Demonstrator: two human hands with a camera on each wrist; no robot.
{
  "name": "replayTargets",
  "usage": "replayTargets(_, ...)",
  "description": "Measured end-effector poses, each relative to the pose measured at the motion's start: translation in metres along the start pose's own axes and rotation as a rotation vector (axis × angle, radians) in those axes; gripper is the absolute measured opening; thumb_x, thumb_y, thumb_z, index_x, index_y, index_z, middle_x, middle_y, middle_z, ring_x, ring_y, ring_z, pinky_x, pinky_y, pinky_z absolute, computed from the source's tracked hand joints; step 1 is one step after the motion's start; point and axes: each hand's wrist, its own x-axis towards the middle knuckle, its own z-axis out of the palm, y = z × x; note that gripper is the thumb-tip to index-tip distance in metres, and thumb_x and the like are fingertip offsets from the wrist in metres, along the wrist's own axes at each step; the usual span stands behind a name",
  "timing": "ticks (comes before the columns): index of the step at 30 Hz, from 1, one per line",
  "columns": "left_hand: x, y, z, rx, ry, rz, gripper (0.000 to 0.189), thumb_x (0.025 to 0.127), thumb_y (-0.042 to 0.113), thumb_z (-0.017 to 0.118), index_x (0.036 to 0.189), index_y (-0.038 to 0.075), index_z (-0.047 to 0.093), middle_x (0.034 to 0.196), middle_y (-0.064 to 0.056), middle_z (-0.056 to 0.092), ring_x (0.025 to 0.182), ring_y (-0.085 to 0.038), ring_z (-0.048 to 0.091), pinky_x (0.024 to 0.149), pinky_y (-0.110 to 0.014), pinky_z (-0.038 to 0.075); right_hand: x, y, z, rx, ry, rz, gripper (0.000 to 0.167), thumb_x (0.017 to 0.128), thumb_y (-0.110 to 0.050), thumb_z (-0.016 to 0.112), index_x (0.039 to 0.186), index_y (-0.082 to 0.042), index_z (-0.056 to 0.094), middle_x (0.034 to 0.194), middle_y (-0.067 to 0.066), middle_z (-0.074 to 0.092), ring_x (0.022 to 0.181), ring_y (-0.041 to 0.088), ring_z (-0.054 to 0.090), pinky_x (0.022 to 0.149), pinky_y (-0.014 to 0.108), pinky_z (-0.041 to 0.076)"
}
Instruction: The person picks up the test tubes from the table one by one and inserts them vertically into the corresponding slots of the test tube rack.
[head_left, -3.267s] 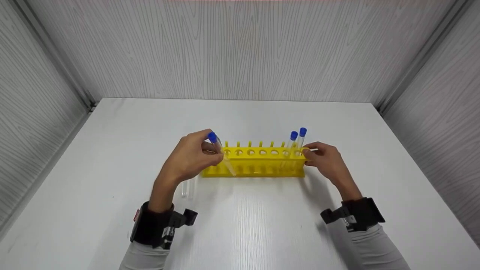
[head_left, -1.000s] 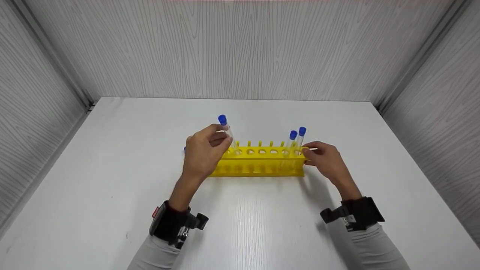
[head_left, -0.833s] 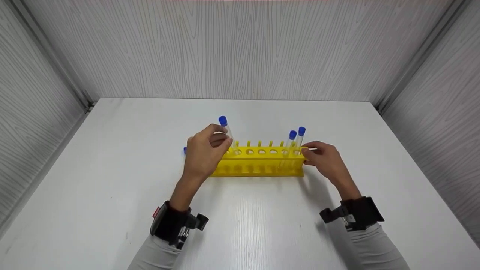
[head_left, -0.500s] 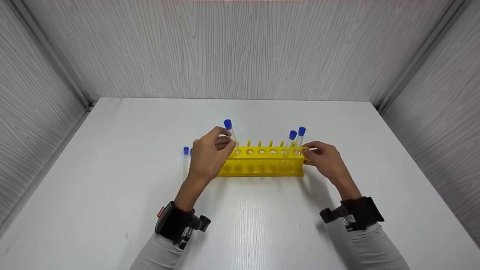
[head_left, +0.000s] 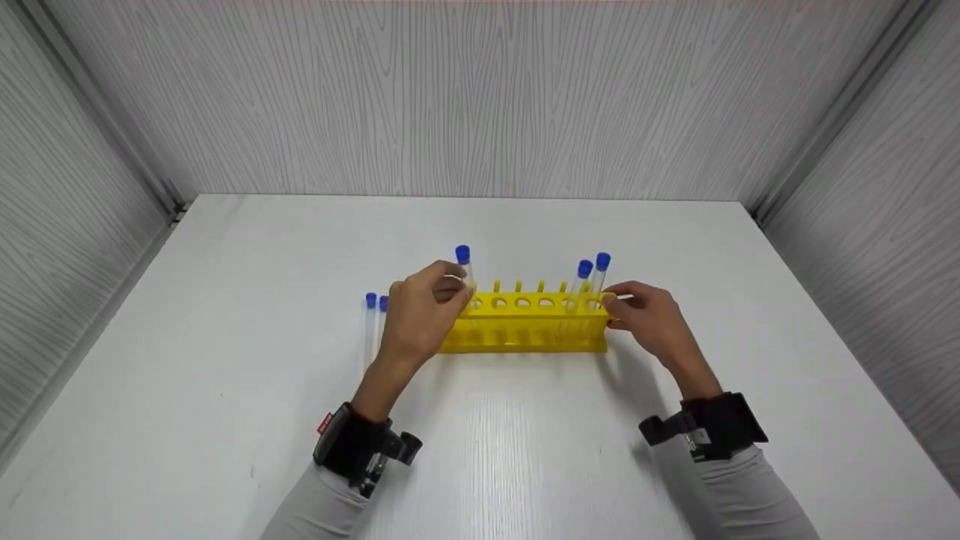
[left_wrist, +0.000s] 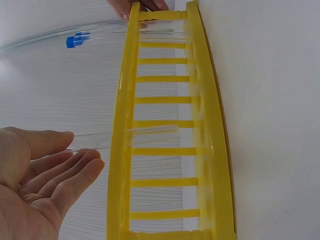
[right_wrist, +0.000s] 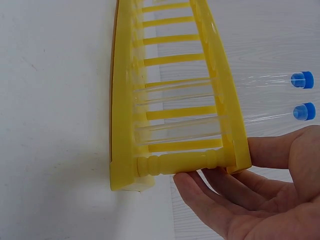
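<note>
My left hand (head_left: 424,311) pinches a clear test tube (head_left: 464,259) with a blue cap between thumb and fingers. In the left wrist view the tube (left_wrist: 155,134) passes through a hole in the top plate of the yellow test tube rack (left_wrist: 120,125), its rounded end short of the bottom plate. My right hand (head_left: 652,319) grips the right end of the rack (head_left: 525,334), thumb on the top plate and fingers under the end post. Two more blue-capped tubes, a front one (head_left: 583,271) and a rear one (head_left: 601,264), stand in the rack near that hand.
Left of the rack, two blue-capped tubes lie side by side on the white table (head_left: 225,322), one outer tube (head_left: 370,322) and one inner tube (head_left: 383,304) partly behind my left hand. Grey wood-grain panels (head_left: 480,97) enclose the table at the back and sides.
My left hand has moved right, bringing the tube from a slant in front of the rack to nearly upright and lower in a hole. My right hand keeps its hold on the rack's end.
</note>
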Motion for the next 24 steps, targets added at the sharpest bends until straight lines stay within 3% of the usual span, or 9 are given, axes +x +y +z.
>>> replayTargets(19,-0.0015,-0.0039,0.0059,0.056,-0.028,-0.019,0.020,0.093,0.008,0.071,0.112,0.002,0.073,0.107,-0.013,0.077,0.098,-0.024,0.076,0.088,-0.034,0.060,0.0017,0.0008,0.0003,0.009,0.002,0.001,0.039,0.104,-0.023,0.054,0.135,-0.001,0.060,0.133,0.023,0.062,0.113,0.034,0.068,0.096,0.043,0.057)
replayTargets(24,-0.0006,-0.0068,0.0067,0.055,-0.030,0.002,0.019,0.092,0.007,0.072,0.110,0.000,0.073,0.106,-0.014,0.077,0.098,-0.025,0.076,0.088,-0.036,0.060,0.0006,0.0010,0.0003,0.011,0.003,0.003,0.040,0.105,-0.024,0.054,0.136,-0.001,0.059,0.134,0.023,0.062,0.113,0.034,0.068,0.098,0.045,0.056)
